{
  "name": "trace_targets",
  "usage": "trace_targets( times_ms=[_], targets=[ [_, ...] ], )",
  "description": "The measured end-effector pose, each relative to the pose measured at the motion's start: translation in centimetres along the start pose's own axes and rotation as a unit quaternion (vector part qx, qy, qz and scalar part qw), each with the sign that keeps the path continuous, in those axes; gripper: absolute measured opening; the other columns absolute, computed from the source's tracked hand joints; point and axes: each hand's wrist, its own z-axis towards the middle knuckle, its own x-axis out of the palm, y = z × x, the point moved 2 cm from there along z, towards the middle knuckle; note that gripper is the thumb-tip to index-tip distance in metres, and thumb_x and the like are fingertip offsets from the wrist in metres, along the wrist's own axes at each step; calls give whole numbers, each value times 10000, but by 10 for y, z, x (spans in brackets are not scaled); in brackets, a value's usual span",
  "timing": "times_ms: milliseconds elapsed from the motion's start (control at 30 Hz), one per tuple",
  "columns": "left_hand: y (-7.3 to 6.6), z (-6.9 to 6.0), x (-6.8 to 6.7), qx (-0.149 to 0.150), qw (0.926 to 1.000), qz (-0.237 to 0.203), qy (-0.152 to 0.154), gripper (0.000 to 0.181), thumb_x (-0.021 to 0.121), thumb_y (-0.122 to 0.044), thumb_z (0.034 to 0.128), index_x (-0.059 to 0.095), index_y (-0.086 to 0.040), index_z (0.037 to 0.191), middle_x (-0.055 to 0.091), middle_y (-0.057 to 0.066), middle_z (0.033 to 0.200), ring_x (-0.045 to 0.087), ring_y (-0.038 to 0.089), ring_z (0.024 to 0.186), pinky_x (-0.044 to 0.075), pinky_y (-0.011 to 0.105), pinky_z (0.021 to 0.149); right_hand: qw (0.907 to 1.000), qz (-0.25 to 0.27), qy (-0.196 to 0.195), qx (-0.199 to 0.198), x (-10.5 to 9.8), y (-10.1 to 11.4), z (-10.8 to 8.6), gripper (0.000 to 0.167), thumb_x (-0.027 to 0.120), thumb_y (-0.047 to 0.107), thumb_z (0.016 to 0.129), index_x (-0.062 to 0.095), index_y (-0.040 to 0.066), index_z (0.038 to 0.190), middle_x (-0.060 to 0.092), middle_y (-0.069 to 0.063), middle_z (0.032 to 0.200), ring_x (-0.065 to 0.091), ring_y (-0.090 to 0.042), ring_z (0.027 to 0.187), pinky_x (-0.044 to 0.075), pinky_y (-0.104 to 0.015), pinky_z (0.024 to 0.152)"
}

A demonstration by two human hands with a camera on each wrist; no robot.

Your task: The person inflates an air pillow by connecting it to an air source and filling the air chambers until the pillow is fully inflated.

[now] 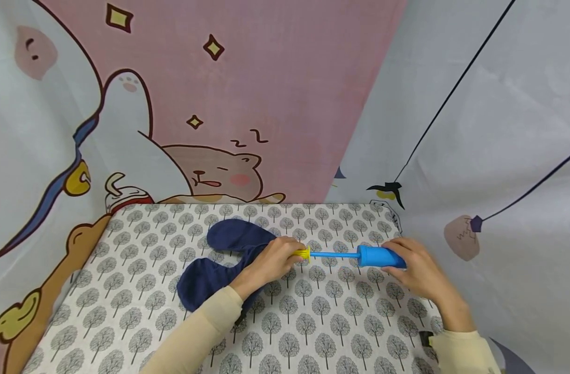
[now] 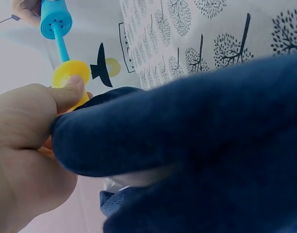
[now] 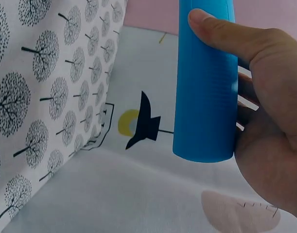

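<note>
A blue hand pump lies level above the table, its thin rod drawn out to the left. My left hand grips the yellow handle at the rod's end; in the left wrist view the thumb presses on the yellow flange. Around the blue barrel my right hand is curled, thumb on the near side, fingers partly hidden behind it. A dark blue cushion-like item with rounded lobes is under and beside my left hand and forearm; whether they touch is unclear.
The table is covered by a white cloth printed with grey trees. Near my right sleeve lies a small black object. Behind the table hangs a pink cartoon curtain, and a pale curtain stands along the right side.
</note>
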Motion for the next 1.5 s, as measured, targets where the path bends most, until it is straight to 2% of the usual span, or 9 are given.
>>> trace_targets(
  times_ms=[367,567,700,800,1033,1167,1300,1367,1500],
  targets=[
    [19,0,18,250,9976,-362,-533,225,826,-97,1021,838,-47,1240,836,74,1061,760,210,919,667,318,833,9953,-411,-232,-849,12,28,17,608,1048,149,761,794,-22,1287,779,-212,1233,736,-429,1102,630,-626,918],
    [25,2,25,176,9979,-328,-528,227,825,-102,1019,840,-50,1240,837,65,1062,751,214,923,665,349,850,9918,-447,-398,-1132,26,46,26,594,1058,159,750,803,-31,1251,782,-190,1178,742,-392,1053,636,-589,886],
    [15,1,16,93,9988,-227,-420,220,819,-84,1016,835,-26,1228,835,83,1060,749,229,926,660,348,853,9895,-437,-498,-1286,33,57,32,575,1054,160,759,807,-24,1245,789,-186,1169,737,-385,1050,625,-580,891],
    [6,1,8,73,9992,-137,-377,214,818,-74,1014,834,-11,1217,834,98,1060,757,253,936,667,358,856,9894,-494,-465,-1286,39,65,36,575,1048,163,773,804,-13,1263,792,-197,1195,731,-390,1069,622,-576,908],
    [16,1,22,115,9979,-356,-524,227,837,-73,998,832,-12,1216,835,102,1076,749,223,943,656,309,852,9904,-570,-431,-1181,51,82,42,599,1062,155,755,805,6,1275,801,-195,1204,736,-404,1095,621,-600,957],
    [3,0,11,64,9989,-232,-401,228,823,-76,1016,830,-7,1233,838,113,1106,765,251,977,664,321,869,9905,-609,-473,-1140,56,86,44,607,1078,168,740,809,22,1264,801,-185,1202,735,-393,1103,615,-595,959],
    [-2,0,7,72,9997,-37,-231,236,804,-92,1036,824,-19,1260,829,100,1101,750,217,951,644,290,841,9921,-534,-435,-1051,56,83,43,624,1081,183,741,806,26,1280,795,-186,1230,737,-398,1133,614,-610,989],
    [8,0,16,191,9995,5,-252,241,785,-119,1057,820,-42,1283,818,71,1082,724,171,913,623,264,804,9926,-501,-406,-1031,53,78,42,630,1075,189,750,803,20,1292,792,-192,1245,739,-411,1142,613,-628,1008],
    [11,-2,15,342,9991,23,-239,240,764,-162,1081,819,-55,1288,804,65,1061,697,152,881,609,262,776,9923,-489,-461,-1040,42,62,35,637,1067,181,753,795,13,1304,785,-198,1257,745,-434,1150,613,-650,1005]
  ],
)
